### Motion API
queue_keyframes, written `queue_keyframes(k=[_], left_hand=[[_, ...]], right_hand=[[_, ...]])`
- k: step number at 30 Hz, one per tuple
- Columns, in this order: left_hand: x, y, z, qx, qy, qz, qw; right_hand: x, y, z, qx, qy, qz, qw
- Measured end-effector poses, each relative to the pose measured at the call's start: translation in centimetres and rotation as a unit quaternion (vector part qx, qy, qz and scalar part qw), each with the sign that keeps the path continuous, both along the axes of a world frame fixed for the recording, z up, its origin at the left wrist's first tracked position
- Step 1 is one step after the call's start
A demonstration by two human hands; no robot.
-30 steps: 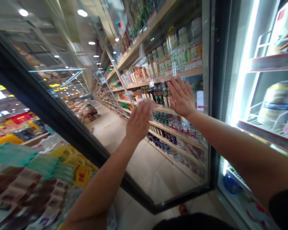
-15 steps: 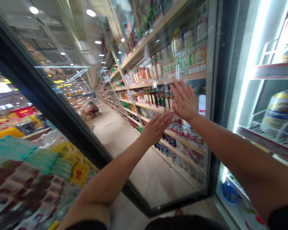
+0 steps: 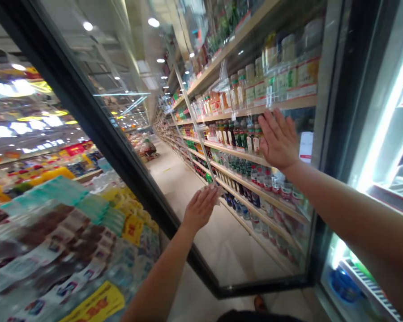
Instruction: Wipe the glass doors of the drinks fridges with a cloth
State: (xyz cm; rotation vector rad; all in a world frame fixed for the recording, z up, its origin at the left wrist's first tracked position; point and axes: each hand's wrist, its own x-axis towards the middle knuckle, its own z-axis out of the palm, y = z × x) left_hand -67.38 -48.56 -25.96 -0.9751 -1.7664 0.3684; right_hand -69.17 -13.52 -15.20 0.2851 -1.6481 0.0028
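Black-framed glass cooler door (image 3: 201, 150) stands open mid-frame. Left hand (image 3: 201, 208) lower centre, fingers extended over pale wipe (image 3: 219, 194) at glass; grip unclear. Right hand (image 3: 279, 141) right of centre, open, palm against glass.

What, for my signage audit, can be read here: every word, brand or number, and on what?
None reads with certainty.
Front yellow sign: red figures, too blurred.
Rear yellow sign: red marks, too blurred.
Pack labels: too blurred.
Bottle labels: too blurred.
White tag: too small.
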Motion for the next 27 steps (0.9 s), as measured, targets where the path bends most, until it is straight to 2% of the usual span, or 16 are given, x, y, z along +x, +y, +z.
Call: queue_keyframes(k=[2, 4, 6, 7, 9, 11, 12, 13, 14, 15, 16, 19, 21, 23, 25, 27], left_hand=[[-0.5, -2.0, 2.3, 0.097, 0.007, 0.043, 0.994], [-1.1, -3.4, 4.7, 0.212, 0.004, 0.086, 0.973], [-1.1, -4.1, 4.8, 0.298, 0.007, 0.105, 0.949], [-0.9, -4.1, 3.6, 0.322, 0.012, 0.105, 0.941], [0.1, -3.9, -0.7, 0.338, 0.025, 0.098, 0.936], [1.2, -3.6, -5.7, 0.304, 0.016, 0.087, 0.949], [1.6, -3.6, -7.5, 0.281, 0.012, 0.078, 0.957], [1.7, -3.8, -8.5, 0.263, 0.009, 0.070, 0.962], [1.5, -4.0, -8.6, 0.248, 0.009, 0.062, 0.967], [1.1, -4.2, -7.6, 0.239, 0.008, 0.057, 0.969], [0.6, -4.5, -5.8, 0.235, 0.008, 0.055, 0.970], [-1.3, -4.5, 1.6, 0.259, -0.001, 0.072, 0.963], [-2.2, -3.7, 5.0, 0.275, -0.005, 0.079, 0.958], [-2.4, -2.3, 5.1, 0.277, 0.008, 0.078, 0.958], [-2.2, -1.2, 2.8, 0.236, 0.024, 0.059, 0.970], [-2.0, -0.8, 0.6, 0.146, 0.029, 0.025, 0.989]], right_hand=[[-0.1, -0.1, -0.1, -0.001, 0.003, -0.002, 1.000], [-0.2, -0.1, -0.1, -0.005, -0.008, 0.001, 1.000], [-0.2, -0.1, -0.1, -0.014, -0.021, 0.007, 1.000], [-0.2, -0.1, -0.1, -0.016, -0.024, 0.009, 1.000], [-0.2, -0.1, -0.1, -0.016, -0.019, 0.008, 1.000], [-0.2, -0.2, 0.0, -0.009, -0.008, 0.004, 1.000], [-0.2, -0.2, 0.0, -0.006, -0.004, 0.003, 1.000], [-0.2, -0.3, 0.0, -0.004, -0.001, 0.003, 1.000], [-0.2, -0.3, 0.0, -0.003, 0.000, 0.002, 1.000], [-0.2, -0.3, 0.0, -0.003, 0.002, 0.002, 1.000], [-0.3, -0.4, 0.0, -0.004, 0.003, 0.001, 1.000], [-0.5, -0.4, 0.0, -0.011, 0.002, 0.007, 1.000], [-0.6, -0.3, 0.0, -0.018, -0.011, 0.020, 1.000], [-0.7, -0.3, 0.0, -0.026, -0.029, 0.033, 0.999], [-0.6, -0.3, 0.1, -0.032, -0.042, 0.037, 0.998], [-0.5, -0.3, 0.2, -0.030, -0.045, 0.031, 0.998]])
